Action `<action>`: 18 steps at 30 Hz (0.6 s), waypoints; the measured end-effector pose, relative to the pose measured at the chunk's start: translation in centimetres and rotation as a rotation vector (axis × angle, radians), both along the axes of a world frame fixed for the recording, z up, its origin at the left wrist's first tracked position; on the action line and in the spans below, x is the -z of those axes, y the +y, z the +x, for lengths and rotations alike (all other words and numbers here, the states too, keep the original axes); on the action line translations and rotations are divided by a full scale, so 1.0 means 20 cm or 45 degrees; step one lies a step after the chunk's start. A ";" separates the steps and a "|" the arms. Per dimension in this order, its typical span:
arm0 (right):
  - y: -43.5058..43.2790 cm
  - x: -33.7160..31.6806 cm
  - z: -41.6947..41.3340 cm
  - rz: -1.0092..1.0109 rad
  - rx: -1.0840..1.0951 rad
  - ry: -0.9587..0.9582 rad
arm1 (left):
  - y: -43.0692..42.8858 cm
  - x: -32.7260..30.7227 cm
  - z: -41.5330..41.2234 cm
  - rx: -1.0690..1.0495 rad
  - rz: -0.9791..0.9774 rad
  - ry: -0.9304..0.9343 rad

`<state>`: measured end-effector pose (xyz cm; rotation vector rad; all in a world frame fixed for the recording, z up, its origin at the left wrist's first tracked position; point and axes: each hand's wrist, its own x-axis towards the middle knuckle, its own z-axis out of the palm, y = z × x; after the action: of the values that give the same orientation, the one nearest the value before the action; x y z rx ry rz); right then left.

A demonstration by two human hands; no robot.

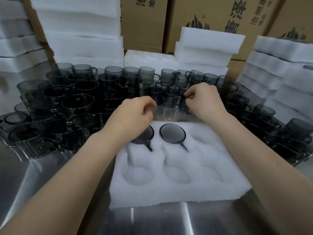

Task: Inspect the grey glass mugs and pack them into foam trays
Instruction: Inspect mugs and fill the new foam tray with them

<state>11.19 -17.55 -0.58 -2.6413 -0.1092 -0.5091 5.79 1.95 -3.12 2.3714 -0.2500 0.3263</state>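
While my right grip [205, 99] pinches a grey glass mug [185, 106] beyond the white foam tray [169, 189] at the desk's [50, 175] near edge, my left grip [133, 116] curls over two packed mugs [172, 134]; I cannot tell its hold. Brown cartons [144, 22] behind bear cut-off Chinese print.

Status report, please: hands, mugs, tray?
Right hand pinches loose mug behind tray. Left hand curled over far-left packed mug, grip unclear. Middle mug packed too; four pockets empty, nothing blocking them.

The mugs [172, 133] are smoky grey, the foam tray [177, 192] white, the cartons [142, 31] brown with black print.
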 end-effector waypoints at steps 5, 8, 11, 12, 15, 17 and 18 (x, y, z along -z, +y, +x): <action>0.11 -0.06 -0.12 0.445 -0.387 0.013 | -0.07 -0.06 -0.02 0.007 -0.061 -0.026; 0.13 -0.06 -0.15 0.728 -0.567 0.084 | -0.12 -0.09 0.01 -0.016 -0.169 -0.013; 0.12 -0.05 -0.15 0.872 -0.682 0.103 | -0.12 -0.10 0.03 -0.073 -0.276 -0.049; 0.12 -0.04 -0.15 0.892 -0.705 0.085 | -0.11 -0.10 0.04 -0.089 -0.326 -0.067; 0.09 -0.01 -0.13 0.866 -0.672 -0.039 | -0.09 -0.07 0.04 -0.077 -0.474 -0.096; 0.08 0.01 -0.12 0.926 -0.646 0.068 | -0.09 -0.06 0.03 -0.038 -0.519 -0.137; 0.07 0.01 -0.12 0.991 -0.676 0.188 | -0.09 -0.05 0.03 -0.015 -0.520 -0.161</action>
<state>8.85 -16.15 -0.83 -1.7792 -0.4501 -0.1243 6.36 0.22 -2.07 1.9531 -0.2061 0.4842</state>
